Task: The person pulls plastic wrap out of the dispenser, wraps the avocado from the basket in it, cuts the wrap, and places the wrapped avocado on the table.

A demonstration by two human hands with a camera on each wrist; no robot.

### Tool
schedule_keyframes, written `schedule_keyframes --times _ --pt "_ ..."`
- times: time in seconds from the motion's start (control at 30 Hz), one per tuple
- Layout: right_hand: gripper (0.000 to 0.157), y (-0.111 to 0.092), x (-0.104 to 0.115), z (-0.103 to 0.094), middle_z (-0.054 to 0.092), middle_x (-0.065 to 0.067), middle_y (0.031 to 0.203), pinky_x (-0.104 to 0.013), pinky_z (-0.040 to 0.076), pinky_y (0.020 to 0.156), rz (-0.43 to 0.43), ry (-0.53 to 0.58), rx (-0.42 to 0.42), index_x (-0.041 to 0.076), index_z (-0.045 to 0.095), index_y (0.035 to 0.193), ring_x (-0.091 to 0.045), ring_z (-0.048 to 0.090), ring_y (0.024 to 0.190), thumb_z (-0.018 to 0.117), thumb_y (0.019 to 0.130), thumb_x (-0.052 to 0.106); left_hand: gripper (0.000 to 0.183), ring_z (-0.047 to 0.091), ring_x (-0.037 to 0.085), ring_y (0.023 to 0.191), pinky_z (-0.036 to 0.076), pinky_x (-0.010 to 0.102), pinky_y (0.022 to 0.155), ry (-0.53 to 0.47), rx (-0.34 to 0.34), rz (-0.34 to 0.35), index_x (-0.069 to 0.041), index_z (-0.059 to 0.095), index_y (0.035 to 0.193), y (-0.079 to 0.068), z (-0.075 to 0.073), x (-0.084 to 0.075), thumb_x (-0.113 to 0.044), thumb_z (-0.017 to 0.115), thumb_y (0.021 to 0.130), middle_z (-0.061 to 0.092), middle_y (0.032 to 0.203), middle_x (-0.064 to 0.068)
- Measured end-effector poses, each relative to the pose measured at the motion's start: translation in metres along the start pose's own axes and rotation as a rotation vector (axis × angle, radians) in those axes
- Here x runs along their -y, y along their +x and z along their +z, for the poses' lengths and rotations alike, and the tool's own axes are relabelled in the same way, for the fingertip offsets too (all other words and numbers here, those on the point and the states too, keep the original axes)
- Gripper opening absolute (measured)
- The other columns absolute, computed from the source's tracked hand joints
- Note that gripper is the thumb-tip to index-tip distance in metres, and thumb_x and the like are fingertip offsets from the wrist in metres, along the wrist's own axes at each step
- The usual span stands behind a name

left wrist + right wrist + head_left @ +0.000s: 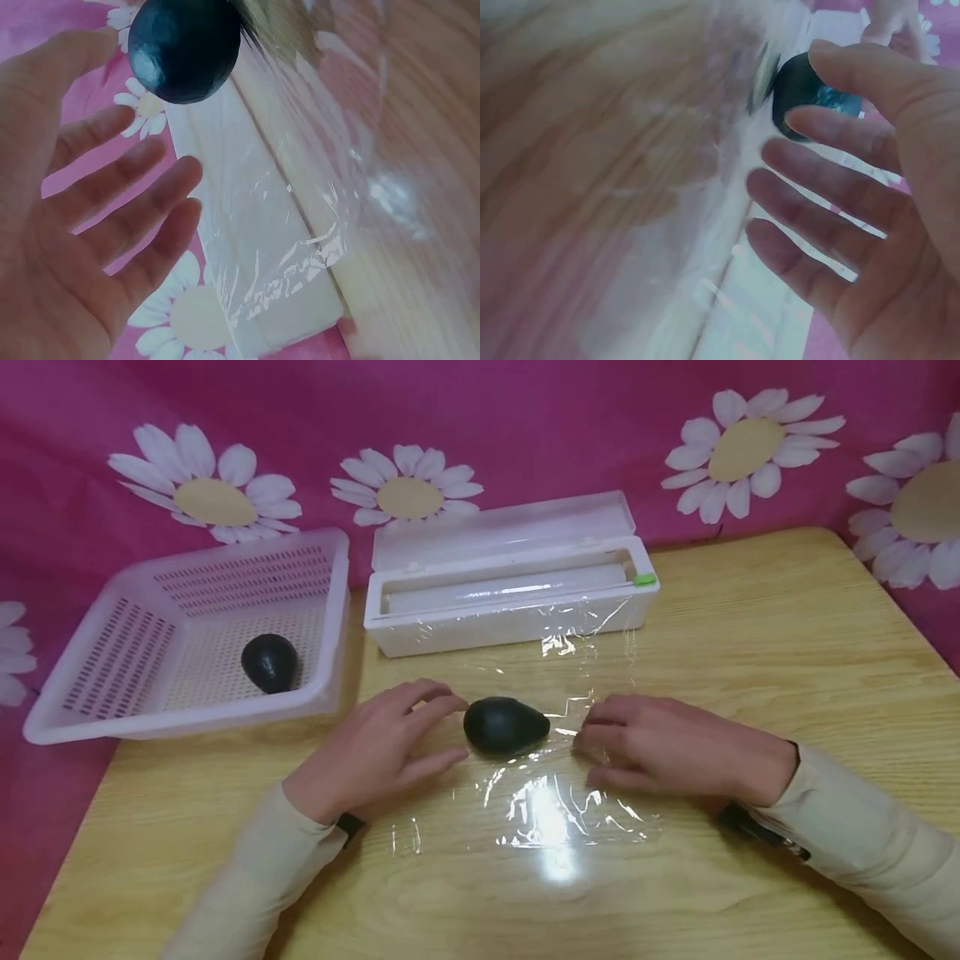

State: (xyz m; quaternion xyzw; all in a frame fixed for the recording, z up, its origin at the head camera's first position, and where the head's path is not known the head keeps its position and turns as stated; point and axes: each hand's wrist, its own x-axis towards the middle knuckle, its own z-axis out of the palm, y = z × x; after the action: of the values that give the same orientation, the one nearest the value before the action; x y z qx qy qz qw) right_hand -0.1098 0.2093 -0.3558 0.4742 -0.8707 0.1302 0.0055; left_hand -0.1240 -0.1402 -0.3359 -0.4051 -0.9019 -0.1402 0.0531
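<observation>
Head view: flanked a dark pear-shaped item [504,727] on clear film [547,810] over the counter [780,893] with relaxed left fingers [437,710] and right fingers [602,737], gripping nothing; probably called for lifting film edges evenly, avoiding creases.

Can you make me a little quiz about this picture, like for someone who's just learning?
1. What lies between the left hand and the right hand?
A) a spoon
B) an avocado
C) a cup

2. True or false: the white box that holds the roll of clear film has its lid open.

3. Fill in the blank: a second avocado lies inside the plastic ____.

Key:
1. B, an avocado.
2. True.
3. Basket.
</observation>
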Motion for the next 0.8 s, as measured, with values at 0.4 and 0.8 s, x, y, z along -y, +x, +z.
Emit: schedule_keyframes --times 0.4,0.8 --pt "0.031 -0.007 0.020 -0.011 0.061 0.019 0.089 -0.025 0.052 0.070 0.122 0.183 0.314 0.030 0.069 0.101 0.002 0.054 0.079 0.079 0.085 0.054 0.035 0.046 0.004 0.070 0.044 0.021 0.068 -0.212 0.515 -0.037 -0.019 0.058 0.081 -0.011 -0.005 -0.012 -0.044 0.082 0.085 0.048 0.074 -0.011" --pt "0.031 -0.011 0.025 -0.005 0.050 0.019 0.077 -0.019 0.039 0.060 0.010 0.137 0.313 0.029 0.057 0.073 0.000 0.043 0.070 0.074 0.082 0.004 0.039 0.037 0.005 0.056 0.029 0.020 0.053 -0.257 0.730 -0.170 -0.021 0.047 0.054 -0.016 -0.010 -0.026 -0.007 0.080 0.070 0.036 0.055 -0.013"
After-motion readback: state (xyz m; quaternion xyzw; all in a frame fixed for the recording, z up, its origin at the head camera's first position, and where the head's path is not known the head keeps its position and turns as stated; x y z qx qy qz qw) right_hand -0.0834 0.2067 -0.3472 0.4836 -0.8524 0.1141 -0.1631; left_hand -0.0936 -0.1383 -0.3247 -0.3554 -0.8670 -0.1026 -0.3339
